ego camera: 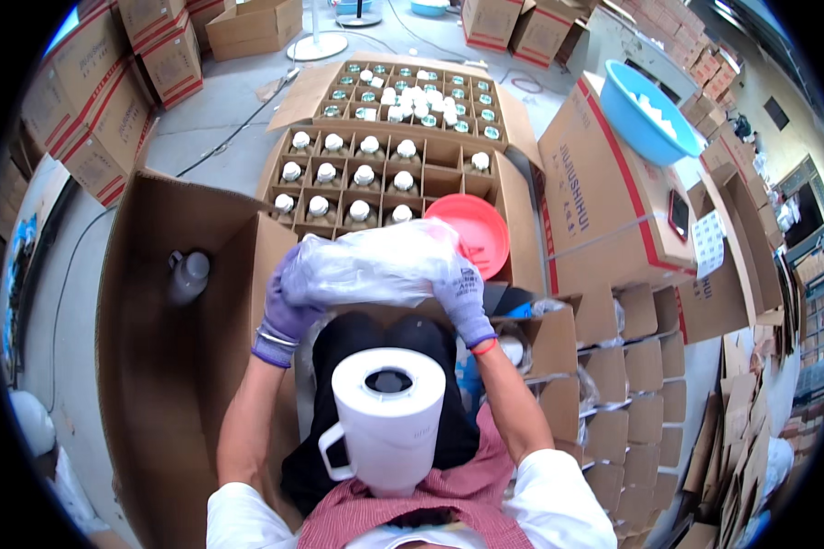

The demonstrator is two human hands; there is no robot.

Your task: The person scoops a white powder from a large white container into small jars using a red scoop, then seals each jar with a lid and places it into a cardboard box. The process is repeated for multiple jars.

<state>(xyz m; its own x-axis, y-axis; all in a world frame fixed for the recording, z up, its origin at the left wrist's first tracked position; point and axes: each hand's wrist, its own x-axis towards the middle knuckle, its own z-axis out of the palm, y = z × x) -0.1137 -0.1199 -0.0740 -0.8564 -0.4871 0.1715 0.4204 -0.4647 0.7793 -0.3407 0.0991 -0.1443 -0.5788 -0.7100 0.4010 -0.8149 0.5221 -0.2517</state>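
Observation:
Above my knees, a crumpled clear plastic bag point(371, 264) is stretched sideways between my gloved hands. My left hand point(285, 312) grips its left end and my right hand point(461, 298) its right end. Blur hides whether anything is inside. On my lap stands an upright white handled jug point(391, 412), its round top opening dark. Just beyond the bag, a divided carton point(445, 156) holds several white-capped bottles point(364, 176) in its cells. A red plastic basin point(487, 223) with small red pieces in it rests on the carton's right front, close to my right hand.
To my left, a deep open carton point(127, 329) contains a translucent handled jug point(191, 274). Another divided carton point(302, 96) with loose white caps lies farther ahead. At right are a blue basin point(614, 113), a phone point(678, 214) on a tall carton point(590, 199), and cardboard dividers point(604, 405).

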